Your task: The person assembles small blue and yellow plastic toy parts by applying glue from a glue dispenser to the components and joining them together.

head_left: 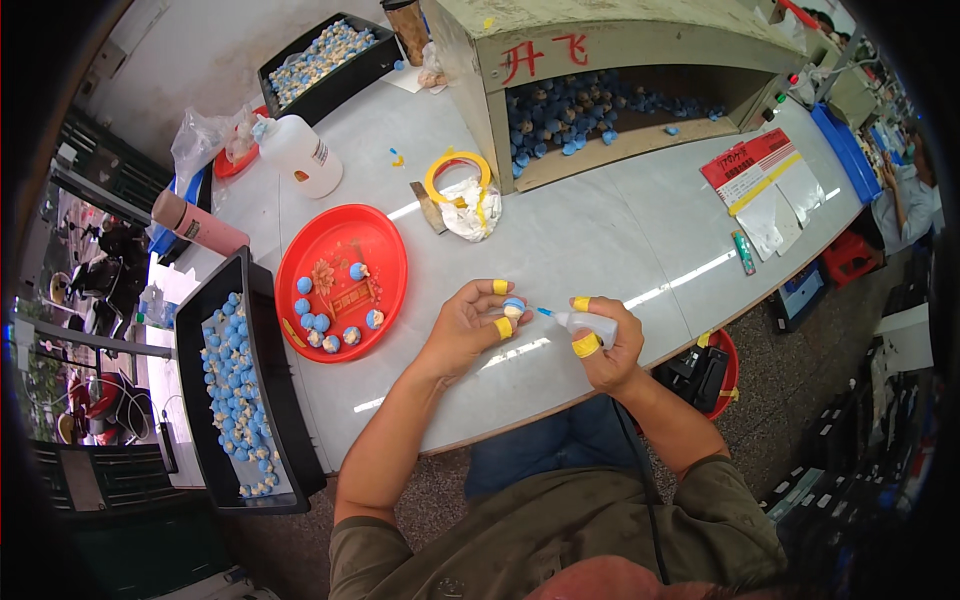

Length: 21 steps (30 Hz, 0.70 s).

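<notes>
Over the middle of the table my left hand (463, 330) pinches a small blue and cream ball-shaped piece (513, 307) between yellow-taped fingertips. My right hand (613, 350), also taped in yellow, is closed around a small translucent squeeze bottle (590, 326). Its blue nozzle points left at the piece, and the tip is close to it; whether they touch I cannot tell. Left of my hands lies a round red tray (390, 240) with several blue and cream pieces (321, 322) on it.
A black bin (275, 390) of such pieces stands at the left edge, another black bin (360, 67) at the back. A white jug (300, 157), pink flask (200, 222) and yellow tape roll (484, 170) sit beyond the tray. An open-fronted box (600, 165) holds many blue parts.
</notes>
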Each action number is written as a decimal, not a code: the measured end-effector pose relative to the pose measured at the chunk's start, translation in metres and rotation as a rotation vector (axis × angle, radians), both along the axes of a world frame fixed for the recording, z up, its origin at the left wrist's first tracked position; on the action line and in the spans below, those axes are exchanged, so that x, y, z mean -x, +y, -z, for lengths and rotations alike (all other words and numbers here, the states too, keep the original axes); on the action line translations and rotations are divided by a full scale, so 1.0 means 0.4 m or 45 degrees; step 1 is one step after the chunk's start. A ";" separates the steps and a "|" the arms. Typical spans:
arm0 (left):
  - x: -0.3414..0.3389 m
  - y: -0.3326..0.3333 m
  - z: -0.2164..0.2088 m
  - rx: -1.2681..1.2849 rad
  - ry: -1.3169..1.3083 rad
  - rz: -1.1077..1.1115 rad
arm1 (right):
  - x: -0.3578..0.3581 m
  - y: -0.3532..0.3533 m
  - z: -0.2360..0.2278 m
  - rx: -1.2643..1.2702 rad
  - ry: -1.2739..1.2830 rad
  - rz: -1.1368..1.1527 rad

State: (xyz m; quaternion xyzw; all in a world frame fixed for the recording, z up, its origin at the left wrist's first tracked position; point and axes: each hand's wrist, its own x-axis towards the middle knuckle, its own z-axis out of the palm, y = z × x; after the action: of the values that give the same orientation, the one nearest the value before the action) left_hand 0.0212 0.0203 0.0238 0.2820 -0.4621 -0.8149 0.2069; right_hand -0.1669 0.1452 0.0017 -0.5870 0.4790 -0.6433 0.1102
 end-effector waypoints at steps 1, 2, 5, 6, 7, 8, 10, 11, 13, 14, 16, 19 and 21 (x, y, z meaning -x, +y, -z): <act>-0.002 0.001 0.000 0.003 0.001 -0.001 | 0.002 0.009 0.000 0.003 0.001 -0.001; -0.005 0.002 0.000 -0.032 0.001 0.014 | 0.004 0.018 -0.001 -0.089 -0.115 0.009; -0.006 0.001 -0.002 -0.104 -0.014 0.024 | 0.014 0.013 -0.033 -0.198 -0.315 0.058; -0.007 0.001 -0.002 -0.143 -0.031 0.021 | 0.021 0.004 -0.044 -0.216 -0.402 0.099; -0.007 0.000 -0.003 -0.141 -0.029 0.017 | 0.041 -0.001 -0.050 -0.214 -0.401 0.094; -0.009 -0.001 -0.006 -0.154 -0.033 0.015 | 0.073 0.002 -0.060 -0.330 -0.371 0.121; -0.010 -0.003 -0.011 -0.166 -0.033 0.011 | 0.135 0.000 -0.067 -0.466 -0.412 0.176; -0.009 -0.005 -0.011 -0.171 -0.040 0.008 | 0.172 0.000 -0.065 -0.465 -0.408 0.174; -0.008 -0.007 -0.012 -0.173 -0.042 0.005 | 0.253 0.006 -0.063 -0.611 -0.246 0.343; -0.007 -0.007 -0.010 -0.182 -0.028 0.003 | 0.291 0.007 -0.060 -0.608 -0.241 0.348; -0.005 -0.006 -0.012 -0.185 -0.006 0.010 | 0.358 0.005 -0.053 -0.560 0.060 0.761; -0.005 -0.004 -0.011 -0.196 -0.039 -0.055 | 0.427 0.003 -0.037 -0.656 0.302 1.021; -0.003 -0.006 -0.003 -0.187 -0.066 -0.129 | 0.451 0.005 -0.018 -0.654 0.324 1.056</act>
State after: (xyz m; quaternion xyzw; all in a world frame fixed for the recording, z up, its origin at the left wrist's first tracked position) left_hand 0.0223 0.0180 0.0250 0.3405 -0.3915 -0.8275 0.2148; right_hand -0.3472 0.1472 0.0090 -0.3750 0.8244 -0.4176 -0.0729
